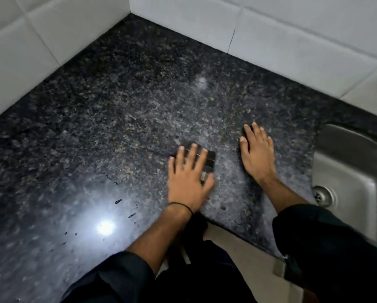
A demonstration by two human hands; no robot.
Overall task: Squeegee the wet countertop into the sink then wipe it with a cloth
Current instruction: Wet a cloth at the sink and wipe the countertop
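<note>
The dark speckled granite countertop (126,110) fills most of the view, with a few water drops (118,201) near its front left. My left hand (188,178) lies flat with spread fingers on a small dark checked cloth (211,159), pressing it onto the counter. To its right, my right hand (258,154) rests flat on the bare stone with straight fingers and holds nothing. The steel sink (347,162) is set into the counter just right of that hand.
White tiled walls (52,29) meet in a corner behind the counter. The sink drain (323,195) shows at the right. A bright lamp reflection (105,226) glares on the stone. The counter's front edge (237,234) runs diagonally above a beige floor.
</note>
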